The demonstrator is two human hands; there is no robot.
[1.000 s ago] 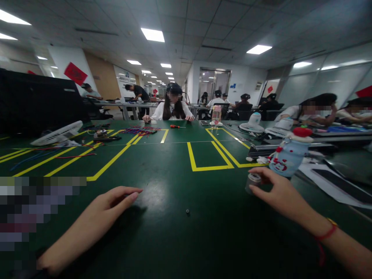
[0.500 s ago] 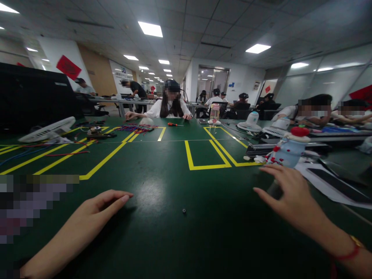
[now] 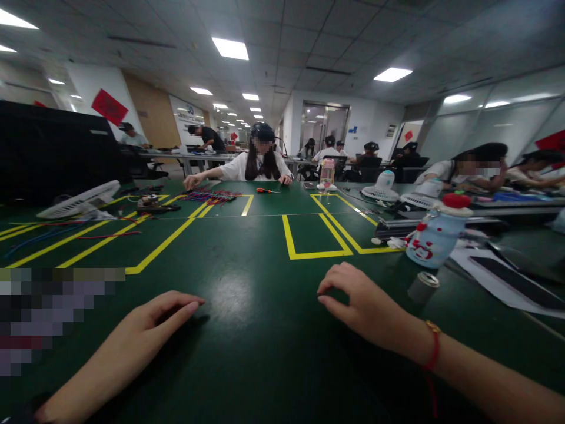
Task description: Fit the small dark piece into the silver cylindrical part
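Down on the green table [image 3: 265, 365], the left hand [image 3: 150, 327] lies flat, palm down, fingers stretched forward and loosely together, holding nothing. The right hand [image 3: 362, 303] rests to the right of it, knuckles up, fingers curled downward so their tips meet or nearly meet the table; whether something small sits under them cannot be told, since the hand covers that spot. A red cord bracelet [image 3: 433, 347] circles the right wrist.

Just beyond the right hand, apart from it, a small grey cylinder with a shiny top [image 3: 422, 286] stands on the table. Behind that stands a pale blue bottle with a red cap [image 3: 435, 235], near a sheet of white paper [image 3: 498, 282].

Yellow tape lines [image 3: 309, 238] mark rectangles on the table's dark mat. Farther left lie a white fan [image 3: 79, 201] tipped on its side, loose red and blue wires [image 3: 88, 234] and a bundle of coloured wires [image 3: 212, 197]; an orange-handled screwdriver [image 3: 265, 191] lies near the far edge, close to a pink bottle [image 3: 326, 174].

Across the table a person in a white top [image 3: 260, 165] sits with both arms stretched out on the table. More people sit at the right and at desks farther back, under a panelled ceiling with bright rectangular lights [image 3: 229, 48].
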